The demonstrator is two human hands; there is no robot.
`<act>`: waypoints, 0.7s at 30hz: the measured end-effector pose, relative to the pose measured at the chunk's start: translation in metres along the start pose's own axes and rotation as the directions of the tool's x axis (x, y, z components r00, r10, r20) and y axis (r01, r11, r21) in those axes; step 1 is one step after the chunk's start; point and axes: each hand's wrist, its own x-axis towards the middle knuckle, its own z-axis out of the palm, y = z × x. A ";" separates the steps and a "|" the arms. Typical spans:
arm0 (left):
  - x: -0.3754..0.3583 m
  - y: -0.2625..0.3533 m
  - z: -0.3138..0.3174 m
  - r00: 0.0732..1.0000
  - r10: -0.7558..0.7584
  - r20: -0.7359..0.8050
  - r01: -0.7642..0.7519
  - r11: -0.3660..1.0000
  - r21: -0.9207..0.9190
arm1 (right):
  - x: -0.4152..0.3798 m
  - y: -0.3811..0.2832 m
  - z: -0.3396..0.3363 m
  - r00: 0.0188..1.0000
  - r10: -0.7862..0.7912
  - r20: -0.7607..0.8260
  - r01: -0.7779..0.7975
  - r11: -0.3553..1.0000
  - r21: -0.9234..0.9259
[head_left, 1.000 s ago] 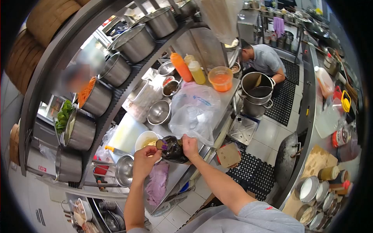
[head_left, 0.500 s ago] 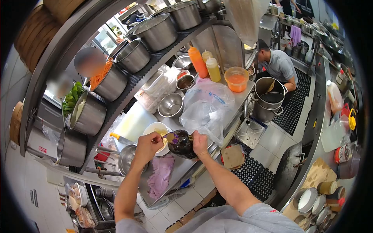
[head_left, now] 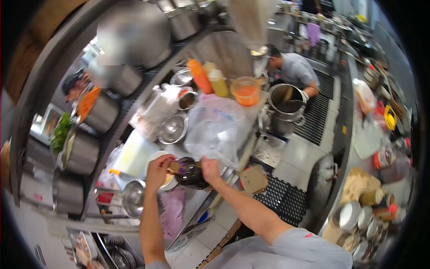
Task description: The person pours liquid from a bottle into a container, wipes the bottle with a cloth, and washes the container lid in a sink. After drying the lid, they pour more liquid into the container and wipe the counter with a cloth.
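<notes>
Tilted over the steel counter is a dark bottle (head_left: 191, 174) with a purple-marked neck, its mouth end pointing left. My right hand (head_left: 209, 170) is wrapped round its right end. At the mouth end, my left hand (head_left: 157, 171) has its fingers pressed together; what they pinch is too small and blurred to name. Just under the bottle's mouth end sits a white bowl (head_left: 155, 157) with pale yellow contents, partly hidden by my left hand. A purple cloth (head_left: 173, 213) lies on the counter below the bottle. Clear plastic bags (head_left: 217, 130) lie beyond it.
Left of the bowl are a knife with an orange handle (head_left: 115, 171) and a steel bowl (head_left: 134, 198). Sauce bottles (head_left: 199, 76) and an orange tub (head_left: 246, 91) stand farther back. A person (head_left: 295, 69) crouches beside a large pot (head_left: 286, 99). Pots line the left shelf.
The view has shifted, so the counter and both hands appear farther left. My hands stay at the two ends of the bottle. Another person's head now shows behind the left shelf.
</notes>
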 end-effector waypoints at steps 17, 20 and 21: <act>0.038 0.038 -0.003 0.958 0.027 0.285 -0.130 0.927 0.351 | 0.071 -0.117 -0.041 0.716 -0.502 0.485 0.467 0.861 0.202; 0.030 0.036 0.003 0.978 -0.083 0.193 0.018 0.948 0.319 | 0.088 -0.129 -0.053 0.535 -0.330 0.778 0.429 0.899 0.087; 0.026 0.032 0.004 0.986 -0.044 0.161 0.012 0.980 0.199 | 0.090 -0.130 -0.054 0.491 -0.178 0.853 0.382 0.924 -0.026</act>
